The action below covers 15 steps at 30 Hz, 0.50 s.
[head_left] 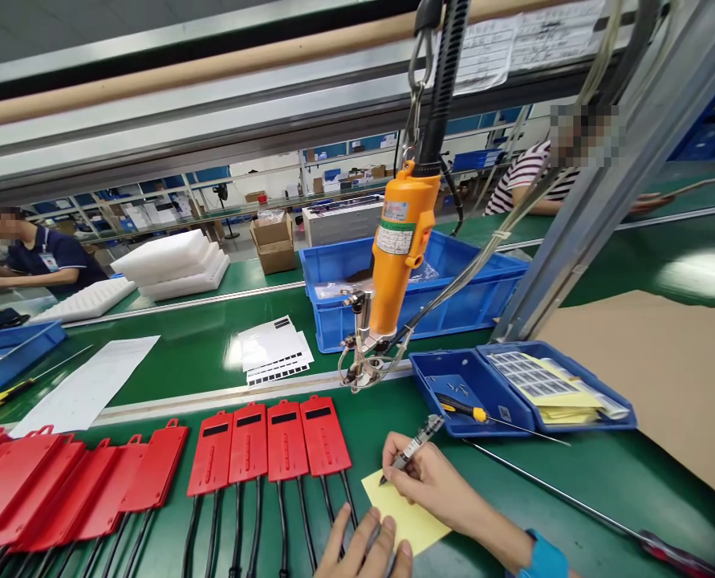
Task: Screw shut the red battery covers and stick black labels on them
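Note:
A pen (419, 441) is gripped in my right hand (432, 480), its tip on a yellow sheet of paper (420, 530). My left hand (366, 550) lies with its fingers apart on the lower left edge of that sheet. Just left of the paper is a row of several red flat plastic cases (326, 435) with black labels and black cables (282, 522). More red cases (86, 486), without visible labels, overlap at the far left.
An orange electric screwdriver (402, 249) hangs over the bench. Small blue trays (474, 385) hold screws, a yellow-black screwdriver (462, 408) and label sheets (541, 377). A long screwdriver (574, 494) lies at right. Behind stand a blue crate (465, 297) and two people (50, 257).

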Each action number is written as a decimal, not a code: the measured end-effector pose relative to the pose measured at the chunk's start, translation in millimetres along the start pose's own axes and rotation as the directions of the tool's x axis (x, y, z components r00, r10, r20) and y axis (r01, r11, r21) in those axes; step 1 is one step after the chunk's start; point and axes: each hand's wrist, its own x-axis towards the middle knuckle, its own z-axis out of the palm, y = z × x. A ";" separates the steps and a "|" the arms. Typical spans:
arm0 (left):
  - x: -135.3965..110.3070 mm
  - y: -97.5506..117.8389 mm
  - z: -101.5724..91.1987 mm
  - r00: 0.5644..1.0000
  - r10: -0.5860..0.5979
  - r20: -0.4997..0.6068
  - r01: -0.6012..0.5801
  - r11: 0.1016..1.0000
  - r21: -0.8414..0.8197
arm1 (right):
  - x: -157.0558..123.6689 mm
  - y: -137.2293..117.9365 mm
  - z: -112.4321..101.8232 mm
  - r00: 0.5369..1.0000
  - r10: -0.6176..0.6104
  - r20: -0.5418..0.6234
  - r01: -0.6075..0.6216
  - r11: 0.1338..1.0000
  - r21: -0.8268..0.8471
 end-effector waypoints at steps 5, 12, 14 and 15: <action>-8.4 -1.8 2.5 0.999 0.031 0.007 -0.031 1.000 0.004 | -2.2 0.0 2.5 1.000 0.013 0.009 -0.014 1.000 0.023; -25.6 9.2 19.3 0.992 -0.081 -0.092 0.083 0.996 0.018 | -1.5 -3.8 0.9 0.999 0.036 0.039 -0.039 0.997 0.071; -26.4 9.2 18.8 0.992 -0.086 -0.095 0.087 0.996 0.007 | -2.6 -5.8 -1.1 0.998 0.039 0.056 -0.043 0.996 0.081; -26.8 8.1 17.8 0.995 -0.064 -0.075 0.065 0.998 0.016 | -3.5 -7.3 -2.3 0.997 0.034 0.067 -0.038 0.997 0.067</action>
